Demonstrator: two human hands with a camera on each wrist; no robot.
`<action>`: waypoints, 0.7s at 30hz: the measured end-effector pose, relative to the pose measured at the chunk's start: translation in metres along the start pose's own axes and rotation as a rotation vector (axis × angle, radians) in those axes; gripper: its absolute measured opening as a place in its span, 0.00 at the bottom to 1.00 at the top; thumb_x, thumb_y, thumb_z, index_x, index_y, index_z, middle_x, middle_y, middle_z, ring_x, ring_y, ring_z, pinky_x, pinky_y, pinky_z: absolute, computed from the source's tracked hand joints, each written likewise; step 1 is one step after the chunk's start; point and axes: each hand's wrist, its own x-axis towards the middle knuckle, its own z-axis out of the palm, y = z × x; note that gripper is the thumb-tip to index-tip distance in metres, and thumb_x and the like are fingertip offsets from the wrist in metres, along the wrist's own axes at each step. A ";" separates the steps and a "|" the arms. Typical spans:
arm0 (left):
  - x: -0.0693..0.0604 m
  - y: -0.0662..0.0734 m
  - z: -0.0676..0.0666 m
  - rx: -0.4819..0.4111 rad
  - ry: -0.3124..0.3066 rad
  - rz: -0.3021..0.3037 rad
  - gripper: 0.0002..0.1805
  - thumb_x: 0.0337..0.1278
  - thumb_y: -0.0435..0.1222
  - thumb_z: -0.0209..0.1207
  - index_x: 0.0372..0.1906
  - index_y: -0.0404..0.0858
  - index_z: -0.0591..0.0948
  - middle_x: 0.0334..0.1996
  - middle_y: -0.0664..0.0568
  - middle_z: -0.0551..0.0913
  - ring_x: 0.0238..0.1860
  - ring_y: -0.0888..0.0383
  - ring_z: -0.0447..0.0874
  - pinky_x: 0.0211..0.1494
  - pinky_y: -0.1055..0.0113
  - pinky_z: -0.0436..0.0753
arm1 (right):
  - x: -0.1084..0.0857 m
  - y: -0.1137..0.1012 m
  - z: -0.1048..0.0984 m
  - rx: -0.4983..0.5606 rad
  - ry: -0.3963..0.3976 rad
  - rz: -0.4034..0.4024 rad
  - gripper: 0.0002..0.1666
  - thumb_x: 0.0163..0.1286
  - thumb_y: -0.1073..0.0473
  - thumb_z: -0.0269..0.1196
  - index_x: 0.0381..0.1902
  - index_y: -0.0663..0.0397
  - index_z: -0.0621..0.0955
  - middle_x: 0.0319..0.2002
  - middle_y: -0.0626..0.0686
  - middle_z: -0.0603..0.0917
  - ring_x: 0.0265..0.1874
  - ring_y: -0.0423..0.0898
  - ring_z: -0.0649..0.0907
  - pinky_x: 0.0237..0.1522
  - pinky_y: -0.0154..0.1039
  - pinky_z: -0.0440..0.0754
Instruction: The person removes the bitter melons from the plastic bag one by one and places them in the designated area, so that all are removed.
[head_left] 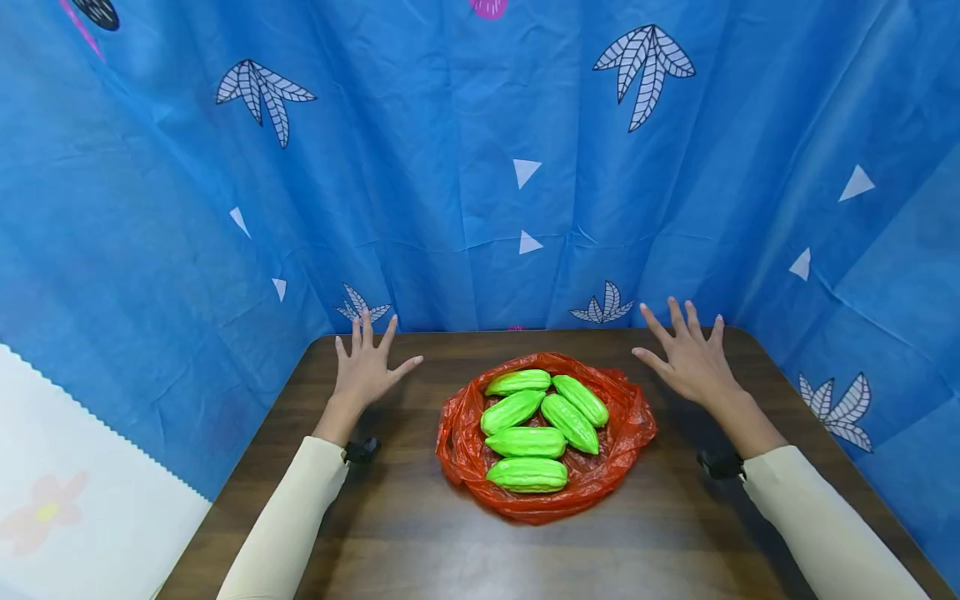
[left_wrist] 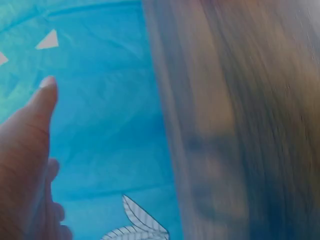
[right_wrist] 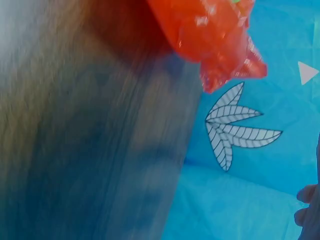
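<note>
The bag [head_left: 626,433], red, thin and crinkled, lay open on the desk [head_left: 487,554], its loose rim spread in a rough ring. Inside it were six green gourds [head_left: 527,475], ridged along their length and all within the rim. Four were ranged down the bag's left half, from its far side to its near side: the second from the far end lay aslant, the others more nearly crosswise. The other two lay side by side in the bag's right half, both slanting down toward its near right. The left hand [head_left: 365,372] was to the left of the bag and well apart from it, fingers straight and fanned, thumb pointing toward the bag, the grasp free. The right hand [head_left: 693,362] was near the bag's far right side, likewise free, its fingers straight and spread. Each wrist wore a black strap [head_left: 362,451] beside a cream sleeve [head_left: 288,517]. The right wrist camera caught one end of the bag with a sliver of green at its top. Beyond the bag hung a blue curtain [head_left: 397,192], printed with white triangles [head_left: 525,171] and striped leaves [head_left: 651,71]; far to the bag's left was a white cloth [head_left: 97,450] with a pink flower [head_left: 47,512].
</note>
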 end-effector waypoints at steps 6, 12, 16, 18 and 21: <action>-0.019 0.015 -0.007 -0.143 -0.113 0.042 0.51 0.59 0.75 0.48 0.82 0.55 0.55 0.80 0.33 0.41 0.79 0.31 0.39 0.71 0.26 0.53 | -0.009 -0.012 -0.007 0.060 0.039 -0.037 0.50 0.75 0.29 0.50 0.83 0.38 0.45 0.79 0.70 0.49 0.78 0.69 0.47 0.69 0.78 0.39; -0.043 0.033 -0.010 -0.357 -0.202 0.015 0.49 0.60 0.72 0.53 0.81 0.58 0.55 0.80 0.35 0.48 0.75 0.28 0.53 0.63 0.22 0.61 | -0.023 -0.032 -0.013 0.140 0.121 -0.074 0.50 0.73 0.38 0.61 0.82 0.49 0.55 0.76 0.69 0.60 0.74 0.69 0.59 0.69 0.74 0.54; -0.052 0.043 -0.003 -0.438 -0.220 0.031 0.46 0.62 0.69 0.55 0.80 0.57 0.59 0.78 0.34 0.55 0.72 0.28 0.60 0.63 0.23 0.64 | -0.034 -0.044 -0.015 0.200 0.192 -0.106 0.46 0.69 0.47 0.68 0.78 0.55 0.63 0.72 0.67 0.69 0.68 0.68 0.70 0.63 0.72 0.67; -0.056 0.047 0.002 -0.467 -0.219 0.049 0.44 0.62 0.67 0.57 0.79 0.56 0.62 0.77 0.34 0.57 0.72 0.30 0.63 0.63 0.25 0.66 | -0.038 -0.048 -0.016 0.226 0.215 -0.120 0.43 0.69 0.49 0.68 0.76 0.56 0.67 0.69 0.66 0.72 0.64 0.68 0.74 0.59 0.71 0.71; -0.062 0.051 0.010 -0.542 -0.235 0.072 0.42 0.62 0.63 0.60 0.78 0.56 0.63 0.74 0.37 0.61 0.70 0.33 0.66 0.64 0.29 0.70 | -0.044 -0.055 -0.014 0.260 0.225 -0.128 0.37 0.69 0.50 0.68 0.72 0.57 0.73 0.65 0.66 0.77 0.60 0.67 0.78 0.56 0.69 0.76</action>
